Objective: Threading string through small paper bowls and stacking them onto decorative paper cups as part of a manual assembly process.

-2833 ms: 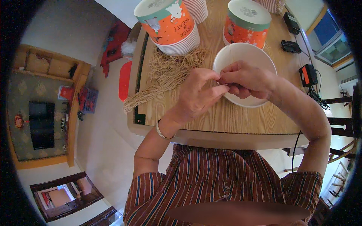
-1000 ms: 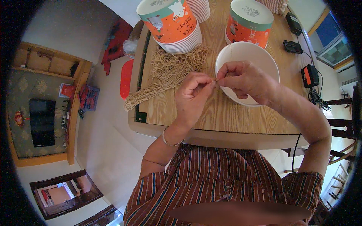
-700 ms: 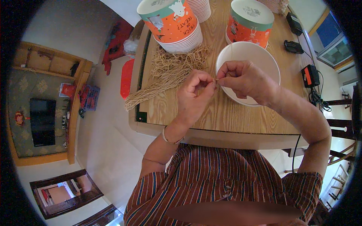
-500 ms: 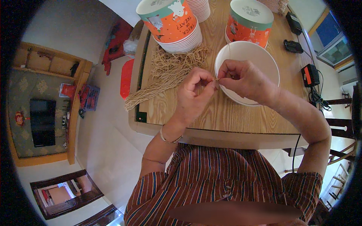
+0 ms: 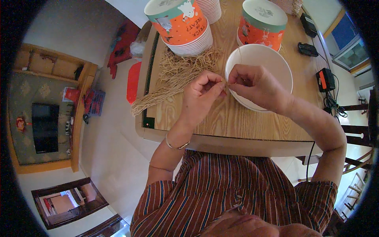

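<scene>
My left hand point(image 5: 200, 96) and my right hand point(image 5: 260, 87) meet fingertip to fingertip over the left rim of a white paper bucket point(image 5: 278, 75), both pinched closed. A thin tan cord point(image 5: 240, 53) rises from the bucket's far left rim and runs down behind my right fingers. The pinched ends are tiny and partly covered by my fingers, but appear to be this cord. The bucket stands with its mouth up, tipped slightly toward me. Left of my hands lies a loose bundle of tan cords point(image 5: 177, 81), its near end reaching the table's left edge.
An upside-down stack of orange and green printed paper buckets point(image 5: 181, 29) stands beyond the cords; a similar stack point(image 5: 262, 27) is behind the white bucket. Along the table's right side are a black adapter point(image 5: 307, 49), an orange-black box point(image 5: 325, 79) and coiled cables point(image 5: 335, 106).
My left fingertips have shifted slightly left, opening a small gap from the right ones. Both hands remain pinched at the bucket's rim.
</scene>
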The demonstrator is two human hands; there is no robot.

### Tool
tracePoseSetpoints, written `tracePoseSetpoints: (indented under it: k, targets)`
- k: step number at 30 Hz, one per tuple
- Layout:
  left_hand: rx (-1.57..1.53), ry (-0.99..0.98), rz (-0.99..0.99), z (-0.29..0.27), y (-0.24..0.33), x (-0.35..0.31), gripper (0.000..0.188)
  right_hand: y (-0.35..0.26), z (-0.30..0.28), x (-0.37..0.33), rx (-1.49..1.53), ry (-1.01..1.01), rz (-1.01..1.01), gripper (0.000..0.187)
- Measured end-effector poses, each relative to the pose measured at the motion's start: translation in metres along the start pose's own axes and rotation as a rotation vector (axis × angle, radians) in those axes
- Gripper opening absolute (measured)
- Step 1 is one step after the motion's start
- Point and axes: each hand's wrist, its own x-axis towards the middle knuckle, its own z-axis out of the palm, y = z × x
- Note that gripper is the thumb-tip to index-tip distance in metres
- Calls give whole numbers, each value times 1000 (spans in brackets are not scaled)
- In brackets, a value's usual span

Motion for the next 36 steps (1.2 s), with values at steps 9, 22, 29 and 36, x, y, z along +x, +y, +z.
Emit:
tracePoseSetpoints:
  k: [9, 22, 29, 36]
  targets:
    - [-191, 76, -98, 10, -7, -2, 8, -5, 3, -4, -75, 71, -87, 7]
    - [-506, 176, -94, 27, -17, 1, 11, 8, 2, 4, 37, 56, 49, 7]
    - [-417, 284, -33, 36, -20, 2, 10, -3, -1, 2, 161, 35, 284, 8]
    - [-542, 260, -90, 34, -18, -6, 13, -11, -3, 2, 186, 19, 345, 9]
